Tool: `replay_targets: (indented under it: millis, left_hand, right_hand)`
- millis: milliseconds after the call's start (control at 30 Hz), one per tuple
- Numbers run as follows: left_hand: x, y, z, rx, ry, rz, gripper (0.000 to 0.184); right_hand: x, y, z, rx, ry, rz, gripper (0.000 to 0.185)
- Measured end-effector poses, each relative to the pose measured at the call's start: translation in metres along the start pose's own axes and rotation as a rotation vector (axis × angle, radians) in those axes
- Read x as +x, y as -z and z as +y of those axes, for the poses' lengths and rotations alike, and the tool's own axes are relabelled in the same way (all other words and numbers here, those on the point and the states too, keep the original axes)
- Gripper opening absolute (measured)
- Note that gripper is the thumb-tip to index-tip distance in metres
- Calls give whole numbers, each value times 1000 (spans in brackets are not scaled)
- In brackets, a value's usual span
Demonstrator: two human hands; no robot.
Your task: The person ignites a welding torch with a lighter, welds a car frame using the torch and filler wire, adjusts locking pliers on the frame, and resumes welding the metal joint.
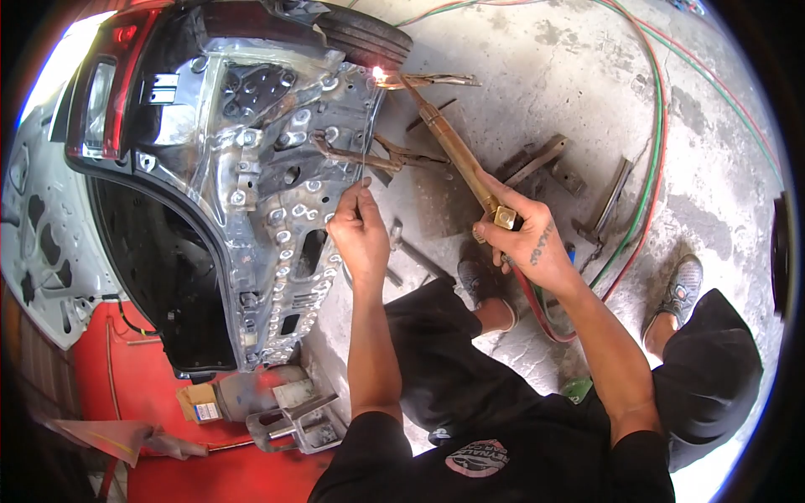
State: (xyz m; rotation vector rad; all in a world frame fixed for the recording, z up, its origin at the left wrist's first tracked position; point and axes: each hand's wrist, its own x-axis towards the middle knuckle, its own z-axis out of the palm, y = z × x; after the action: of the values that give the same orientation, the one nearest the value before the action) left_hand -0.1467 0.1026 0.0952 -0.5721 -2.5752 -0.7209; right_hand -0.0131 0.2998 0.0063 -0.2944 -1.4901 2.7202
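Observation:
My right hand (527, 235) is wrapped round the brass handle of a gas torch (453, 142). The torch tip, with a bright flame (378, 73), is at the upper edge of the car's bare metal rear panel (277, 193). My left hand (360, 230) pinches a thin filler rod (366, 138), which runs up along the panel's edge toward the flame. Locking pliers (436, 80) are clamped beside the flame. A second pair of locking pliers (352, 158) grips the panel edge lower down.
Red and green hoses (658, 109) loop across the concrete floor (704, 168) to the torch. Loose metal pieces (537, 159) and a hammer (419, 256) lie near my feet. A tyre (360, 38) is behind the panel. A metal clamp-like tool (298, 419) rests at lower left.

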Motion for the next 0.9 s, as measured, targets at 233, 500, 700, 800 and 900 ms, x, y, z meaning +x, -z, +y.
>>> replay_targets:
  millis: [233,500,700,800,900]
  left_hand:
    - [-2,1,5,-3,0,4,23]
    - [-2,2,2,-11,13,-6,24]
    - [0,1,-1,-16,39,-10,24]
    - [0,1,2,-6,31,-8,24]
    - [0,1,2,-3,19,-3,24]
  right_hand:
    - [1,0,1,5,8,-5,68]
    - [1,0,2,11,8,-7,68]
    - [1,0,2,14,11,-7,68]
    - [0,0,1,11,12,-7,68]
    - [0,0,0,8,15,-6,68]
